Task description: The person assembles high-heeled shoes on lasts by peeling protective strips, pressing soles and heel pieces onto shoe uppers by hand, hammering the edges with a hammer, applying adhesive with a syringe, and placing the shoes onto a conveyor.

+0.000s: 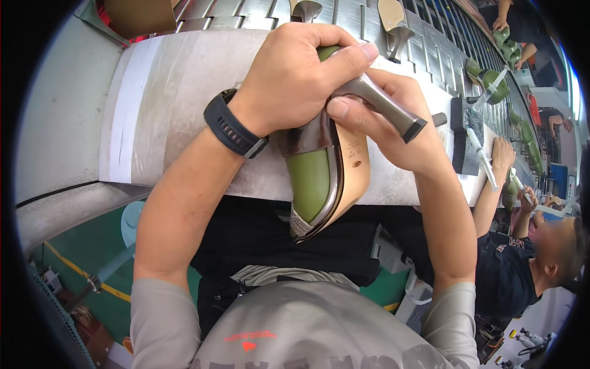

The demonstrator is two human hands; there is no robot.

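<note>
A high-heeled shoe (353, 175) is held up over the near edge of the worktable, toe toward me and its tan sole turned to the right. Green last surface shows inside its dark metallic upper, and a glittery band crosses the toe. My left hand (292, 77), with a black watch on the wrist, is closed round the heel end, thumb lying on the base of the metallic heel (384, 107). From the right, my right hand (409, 132) grips the same end, its thumb against the sole beside the heel. Most of its fingers are hidden behind the shoe.
Beyond the white worktable (178, 80) runs a roller conveyor (439, 40) carrying a loose heeled sole (396, 27) and green lasts (491, 83). Right of my hands stand a black block (465, 138) and a syringe (481, 158). A co-worker (507, 264) sits close on the right.
</note>
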